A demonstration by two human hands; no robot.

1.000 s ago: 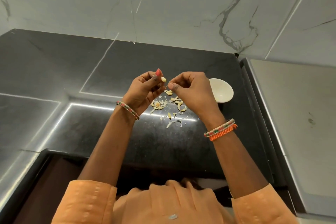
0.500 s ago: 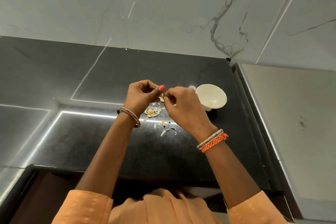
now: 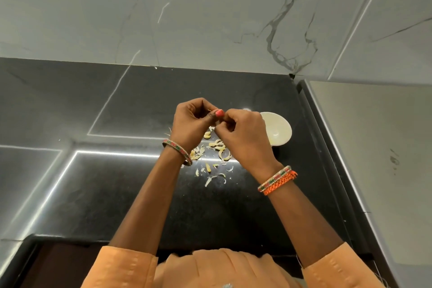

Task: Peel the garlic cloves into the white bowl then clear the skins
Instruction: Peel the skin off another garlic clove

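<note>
- The left hand (image 3: 191, 121) is raised above the dark tabletop (image 3: 117, 194), its grip curled, thumb and fingers pinched on a garlic clove (image 3: 209, 111) of which only a thin pale sliver shows between the fingertips.
- Below and between the two wrists, a scatter of skins (image 3: 210, 159) lies on the tabletop, with some yellowish curved pieces among them; whether any of those are unpeeled cloves I cannot tell.
- The right hand (image 3: 243, 138) meets the left at the same clove, its grip also closed, fingertips pinching at it; peeling looks to be under way on this clove.
- The white bowl (image 3: 278, 131) sits just right of the right hand, partly hidden by it. The visible part of its inside shows no clear cloves.
- Judged from this: peeling is mid-course, and clearing the skins is not yet begun.
</note>
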